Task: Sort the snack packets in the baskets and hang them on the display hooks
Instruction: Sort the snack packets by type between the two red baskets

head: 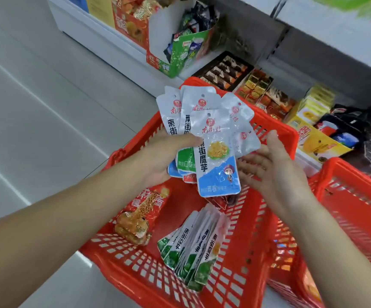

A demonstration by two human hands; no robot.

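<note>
— What is held by the left hand [158, 158]?

— A fan of shiny white snack packets with blue and green bottoms [215, 138] is gripped there; the thumb is laid across the front; the fan is held up above the red plastic basket with holes [140, 270].

— And the right hand [269, 165]?

— It is held wide and loose, palm up, just beside the fan; nothing is gripped by it; whether the front packet is touched cannot be told.

— What is seen in the basket?

— A pile of white and green snack packets [193, 247] is laid on the bottom; an orange-red snack bag [140, 216] is leaned near the left wall; a second red basket [355, 170] is set close by on the right; boxes of sweets [224, 70] are seen behind on the white shelf [104, 45].
</note>
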